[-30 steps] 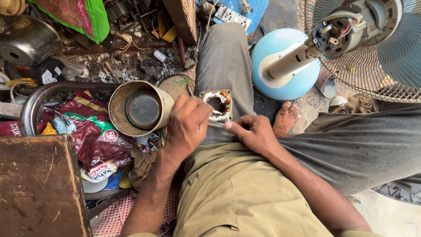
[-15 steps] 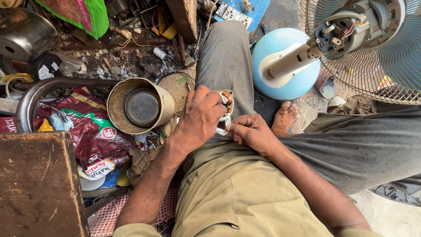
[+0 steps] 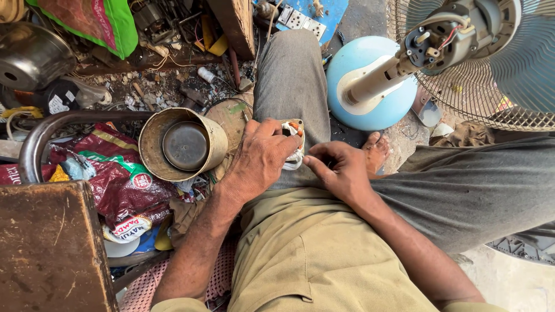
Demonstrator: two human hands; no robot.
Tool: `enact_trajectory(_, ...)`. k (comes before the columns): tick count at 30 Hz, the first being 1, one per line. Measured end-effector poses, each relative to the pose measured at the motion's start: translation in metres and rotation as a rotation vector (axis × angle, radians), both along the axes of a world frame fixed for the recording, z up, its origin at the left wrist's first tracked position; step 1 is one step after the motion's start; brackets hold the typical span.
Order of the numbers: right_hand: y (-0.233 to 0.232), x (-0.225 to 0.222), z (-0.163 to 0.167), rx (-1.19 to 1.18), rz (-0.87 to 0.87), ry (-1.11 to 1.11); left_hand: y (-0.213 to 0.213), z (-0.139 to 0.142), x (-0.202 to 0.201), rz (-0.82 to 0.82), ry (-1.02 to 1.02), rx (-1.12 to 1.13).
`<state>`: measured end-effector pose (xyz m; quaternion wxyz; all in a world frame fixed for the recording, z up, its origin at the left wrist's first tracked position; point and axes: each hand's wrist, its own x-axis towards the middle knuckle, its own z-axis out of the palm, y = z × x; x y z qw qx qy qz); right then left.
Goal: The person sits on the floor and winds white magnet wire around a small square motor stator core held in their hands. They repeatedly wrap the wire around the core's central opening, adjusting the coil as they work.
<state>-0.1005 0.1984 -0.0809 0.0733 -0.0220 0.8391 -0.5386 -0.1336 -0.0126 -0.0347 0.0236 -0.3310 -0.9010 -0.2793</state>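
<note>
cluttered workshop floor (image 3: 156, 86), fan (image 3: 462, 58) nearby

Left hand (image 3: 260, 159) and right hand (image 3: 341, 173) curled, near together

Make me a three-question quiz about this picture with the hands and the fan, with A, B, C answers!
1. Where is the small wound part that the hands work on?
A. On the person's grey-trousered thigh
B. Inside the metal can
C. On the wooden board

2. What colour is the fan's round base?
A. Red
B. Light blue
C. Black

3. How is the left hand placed?
A. Flat on the ground
B. Raised in the air
C. Curled over the part, gripping it

Answers:
1 A: the part sits on the thigh, between both hands.
2 B: the base beside the leg is light blue.
3 C: its fingers wrap over the part while the right hand pinches at its edge.
</note>
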Motion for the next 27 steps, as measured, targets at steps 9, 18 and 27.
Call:
enact_trajectory(9, -0.002, -0.004, 0.0, 0.119, 0.081, 0.155, 0.002, 0.009, -0.001, -0.022, 0.038, -0.029)
enact_trajectory(18, 0.082, 0.001, 0.022, 0.803, -0.023, -0.066, -0.015, 0.011, 0.015, 0.088, 0.036, 0.0)
enact_trajectory(27, 0.028, -0.018, 0.023, 0.209, 0.444, 0.477, 0.024, -0.039, 0.054, 0.214, 0.332, -0.053)
